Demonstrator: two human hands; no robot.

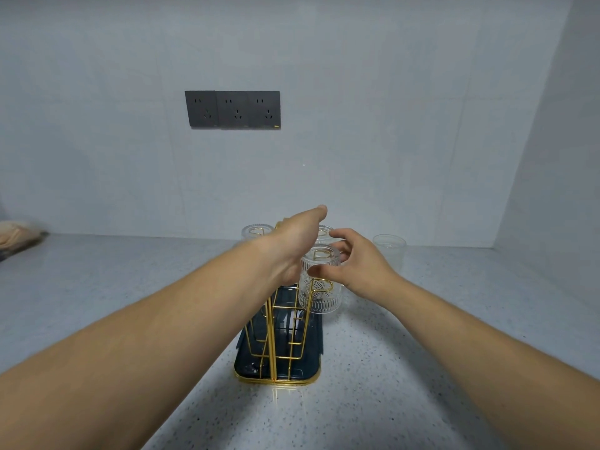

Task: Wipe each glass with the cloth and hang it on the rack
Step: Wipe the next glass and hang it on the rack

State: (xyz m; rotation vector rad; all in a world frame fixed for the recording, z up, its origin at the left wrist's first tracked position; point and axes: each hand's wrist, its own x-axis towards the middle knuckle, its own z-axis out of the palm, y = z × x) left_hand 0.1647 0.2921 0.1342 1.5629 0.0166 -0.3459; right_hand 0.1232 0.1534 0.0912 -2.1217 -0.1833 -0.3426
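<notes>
— Grey speckled stone counter point(389, 368), gold wire rack on dark blue tray point(273, 336); what's in hand?
— Clear embossed glass tumbler point(321, 297), upturned at the rack's near right, right hand point(360, 267) wrapped round it. Brittle, slick — grip the sides. Can't tell the left hand point(292, 238)'s grip.

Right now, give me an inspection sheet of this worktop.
Surface: speckled grey counter.
Job's things: gold wire rack on a dark tray; near glass, rear left glass and rear right glass upside down on it; fourth glass stands on the counter, right of the rack; no cloth seen.
Clutter: pale bundle at the left edge, unclear what.
Grippers: right hand grips the near glass; left hand reaches over the rack, fingers hidden.
Cables: nothing seen.
Surroundings: pale walls; three dark sockets, nothing plugged in.
</notes>
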